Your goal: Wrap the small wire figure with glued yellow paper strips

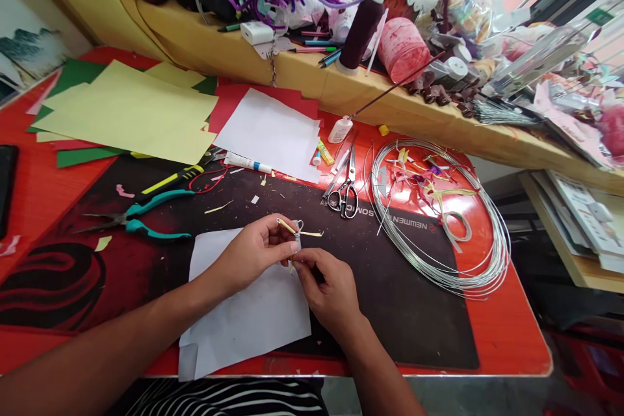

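Note:
Between my two hands is a small wire figure (pixel 297 234) with a loop at its top and pale yellow, paper-wrapped arms sticking out to both sides. My left hand (pixel 266 240) pinches its middle between thumb and fingers. Just below, my right hand (pixel 329 283) has its fingertips closed at the figure's lower end, where a bit of yellow shows. The fingers partly hide the figure's body. Beneath both hands a white sheet of paper (pixel 258 318) lies on the dark desk mat (pixel 404 299), its lower left corner folded.
Teal-handled pliers (pixel 141 214), a yellow-black cutter (pixel 173 182) and a glue tube (pixel 247 162) lie left. Scissors (pixel 347 188) and a large wire coil (pixel 492 266) lie right, with paper scraps inside the coil. Coloured sheets (pixel 131 110) and a cluttered ledge (pixel 302 71) are behind.

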Motion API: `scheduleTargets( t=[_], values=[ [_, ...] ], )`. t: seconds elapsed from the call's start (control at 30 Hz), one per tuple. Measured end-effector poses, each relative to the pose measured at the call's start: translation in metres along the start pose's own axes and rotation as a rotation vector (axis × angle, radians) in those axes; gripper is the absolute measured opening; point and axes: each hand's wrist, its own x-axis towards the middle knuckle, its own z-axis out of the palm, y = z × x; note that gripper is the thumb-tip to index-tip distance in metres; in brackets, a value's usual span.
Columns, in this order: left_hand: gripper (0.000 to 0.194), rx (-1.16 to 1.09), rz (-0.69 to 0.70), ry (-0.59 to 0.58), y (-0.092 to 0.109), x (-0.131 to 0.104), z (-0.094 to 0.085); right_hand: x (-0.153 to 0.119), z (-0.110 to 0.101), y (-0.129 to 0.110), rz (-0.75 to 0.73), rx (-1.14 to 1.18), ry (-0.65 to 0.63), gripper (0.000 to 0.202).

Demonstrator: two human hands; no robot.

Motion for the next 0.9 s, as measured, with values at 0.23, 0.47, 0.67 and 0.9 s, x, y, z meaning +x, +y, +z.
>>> scheduleTargets(
  t=[0.23,0.47,0.67,0.9],
  values=[
    [0.031,-0.005,-0.002,0.001,-0.0022,0.0002,0.0018,0.0018,-0.0008,-0.0006,0.016,-0.012,-0.020,0.018],
    [0.031,-0.036,0.008,-0.006,-0.0009,0.0003,-0.0004,0.0017,0.0007,-0.0001,-0.034,0.008,0.043,0.016],
    [0.030,-0.077,0.026,0.014,0.0020,-0.0001,-0.0025,-0.0003,-0.0003,-0.0003,-0.006,0.002,0.149,0.016],
    [0.029,-0.054,0.035,0.014,0.0015,-0.0003,-0.0019,0.0016,0.0013,0.0004,-0.035,-0.014,0.083,0.017]
  ],
)
